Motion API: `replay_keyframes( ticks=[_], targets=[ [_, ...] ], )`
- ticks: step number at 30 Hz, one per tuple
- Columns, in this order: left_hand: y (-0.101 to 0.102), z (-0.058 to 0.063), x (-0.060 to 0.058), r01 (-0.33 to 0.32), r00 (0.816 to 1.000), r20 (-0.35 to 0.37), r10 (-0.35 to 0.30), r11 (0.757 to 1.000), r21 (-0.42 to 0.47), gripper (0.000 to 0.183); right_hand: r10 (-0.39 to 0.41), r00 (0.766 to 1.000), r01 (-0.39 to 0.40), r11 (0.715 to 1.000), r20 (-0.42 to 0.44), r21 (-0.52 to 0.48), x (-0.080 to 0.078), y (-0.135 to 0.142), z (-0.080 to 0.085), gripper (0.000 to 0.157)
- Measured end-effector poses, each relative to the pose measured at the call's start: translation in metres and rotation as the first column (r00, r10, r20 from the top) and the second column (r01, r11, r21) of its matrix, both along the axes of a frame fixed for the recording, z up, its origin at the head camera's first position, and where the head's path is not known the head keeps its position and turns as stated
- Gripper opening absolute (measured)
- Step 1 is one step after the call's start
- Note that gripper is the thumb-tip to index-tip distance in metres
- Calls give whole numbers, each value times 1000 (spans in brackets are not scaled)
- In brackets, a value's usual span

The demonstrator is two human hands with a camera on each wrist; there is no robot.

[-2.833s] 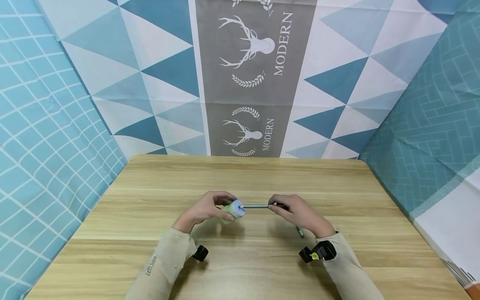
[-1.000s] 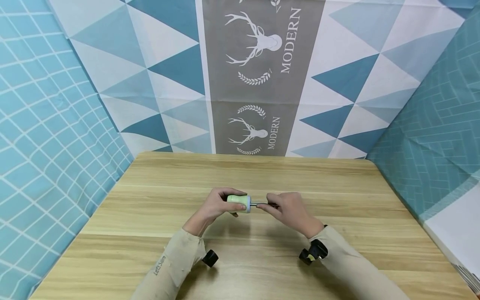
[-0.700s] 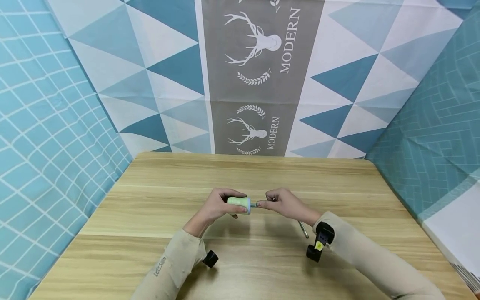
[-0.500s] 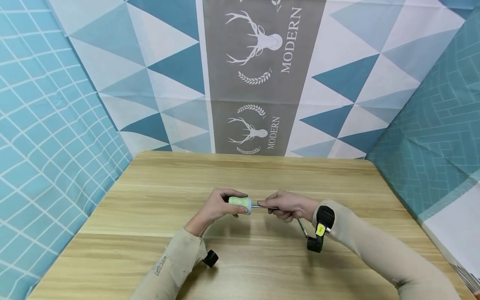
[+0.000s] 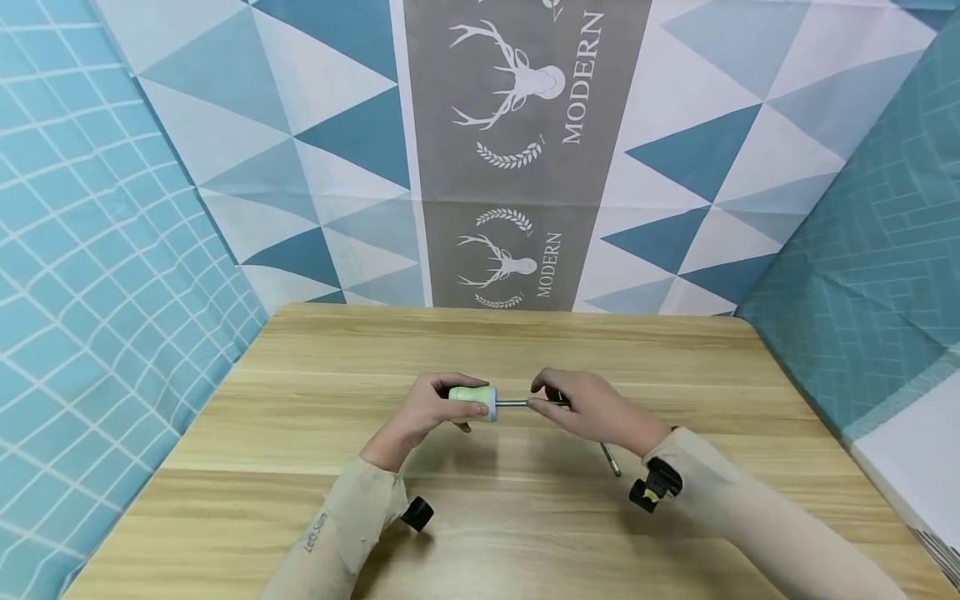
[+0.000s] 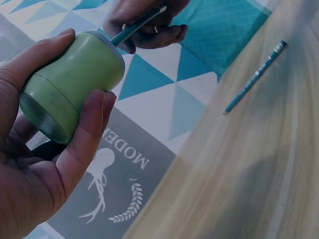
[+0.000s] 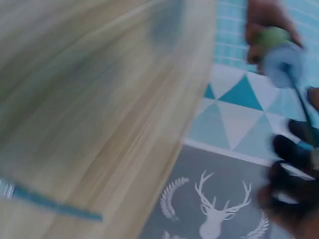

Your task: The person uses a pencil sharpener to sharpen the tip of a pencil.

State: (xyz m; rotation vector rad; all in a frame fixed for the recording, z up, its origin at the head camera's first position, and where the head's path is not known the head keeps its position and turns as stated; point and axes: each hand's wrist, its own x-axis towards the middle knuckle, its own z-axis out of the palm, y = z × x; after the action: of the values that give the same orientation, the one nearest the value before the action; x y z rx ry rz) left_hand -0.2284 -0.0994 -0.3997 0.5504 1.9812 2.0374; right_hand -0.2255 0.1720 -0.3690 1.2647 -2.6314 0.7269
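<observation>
My left hand [image 5: 423, 408] grips a small green pencil sharpener [image 5: 471, 402] with a lavender end, held sideways above the table. A slim teal pencil [image 5: 512, 403] runs from the hole in that end toward my right hand [image 5: 600, 408]. Thumb and bent fingers of the right hand pinch the pencil's outer part. In the left wrist view, the sharpener [image 6: 75, 79] shows a hollow, smudged base, and the pencil [image 6: 137, 27] juts from its far end. The right wrist view is blurred; its fingers surround the pencil, with the sharpener [image 7: 282, 62] beyond.
A second teal pencil [image 5: 611, 460] lies on the wooden table [image 5: 337, 517] below my right wrist. Patterned cloth [image 5: 510, 192] hangs behind the table and along both sides. A white surface [image 5: 911, 467] borders the right edge.
The sharpener's lavender end first faced up toward me and now points right. My right wrist rolled over about half a second ago and has since turned back. The left hand barely moved lately.
</observation>
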Motion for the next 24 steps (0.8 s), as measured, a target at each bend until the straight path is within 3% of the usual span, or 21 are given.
replay_keyframes(
  ticks=[1, 2, 3, 5, 6, 7, 8, 9, 11, 13, 14, 15, 17, 19, 20, 21, 22, 23, 24],
  targets=[
    [-1, 1, 0, -2, 1000, 4, 2, 1000, 6, 45, 32, 984, -28, 999, -175, 25, 1, 0, -3, 35],
    [-1, 2, 1, -1, 1000, 5, 1, 1000, 9, 45, 57, 938, -40, 998, -343, 57, 2, 0, -6, 35],
    [-1, 3, 1, -2, 1000, 6, 2, 1000, 12, 45, 86, 861, -45, 995, -501, 94, 2, -1, -9, 35],
    [-1, 5, 2, 3, 1000, 17, -3, 1000, 13, 46, 133, 673, -38, 989, -727, 146, 0, -3, -14, 33],
    [0, 5, 3, 6, 1000, 23, -7, 1000, 12, 46, 150, 579, -29, 986, -801, 163, -1, -5, -16, 32],
    [0, 5, 3, 9, 1000, 28, -9, 1000, 12, 46, 160, 502, -23, 985, -850, 172, -2, -6, -18, 30],
    [1, 5, 3, 13, 999, 33, -13, 1000, 12, 46, 166, 442, -18, 984, -882, 176, -4, -7, -19, 29],
    [1, 4, 3, 17, 999, 40, -18, 1000, 13, 46, 169, 397, -20, 984, -902, 176, -5, -9, -20, 29],
    [3, 2, 2, 20, 998, 53, -21, 1000, 12, 46, 167, 372, -43, 986, -913, 163, -7, -11, -21, 30],
    [4, 0, 1, 16, 998, 60, -17, 1000, 14, 45, 154, 399, -72, 988, -904, 137, -7, -13, -22, 31],
    [4, 0, 1, 12, 998, 63, -13, 1000, 13, 44, 149, 434, -89, 988, -888, 123, -7, -14, -23, 32],
    [5, -1, 1, 8, 998, 64, -9, 1000, 9, 44, 146, 484, -111, 988, -863, 105, -7, -15, -24, 33],
    [5, 0, 2, -1, 998, 59, 1, 1000, -6, 43, 146, 629, -158, 986, -764, 59, -5, -17, -25, 35],
    [4, 0, 3, -6, 999, 49, 7, 1000, -23, 41, 152, 792, -192, 981, -591, -4, -2, -19, -24, 34],
    [5, 0, 3, -8, 999, 44, 9, 999, -31, 41, 150, 866, -192, 980, -476, -41, -2, -19, -23, 33],
    [5, 0, 3, -8, 999, 38, 10, 999, -38, 40, 143, 926, -182, 980, -350, -79, 0, -20, -21, 32],
    [5, 1, 3, -8, 999, 33, 9, 999, -43, 39, 130, 968, -154, 982, -213, -105, 1, -20, -18, 34],
    [5, 1, 4, -7, 1000, 28, 9, 999, -49, 39, 116, 990, -125, 984, -74, -125, 1, -20, -15, 35],
    [5, 1, 4, -6, 1000, 21, 7, 999, -52, 39, 98, 993, -87, 987, 72, -137, 1, -20, -11, 37]
  ],
)
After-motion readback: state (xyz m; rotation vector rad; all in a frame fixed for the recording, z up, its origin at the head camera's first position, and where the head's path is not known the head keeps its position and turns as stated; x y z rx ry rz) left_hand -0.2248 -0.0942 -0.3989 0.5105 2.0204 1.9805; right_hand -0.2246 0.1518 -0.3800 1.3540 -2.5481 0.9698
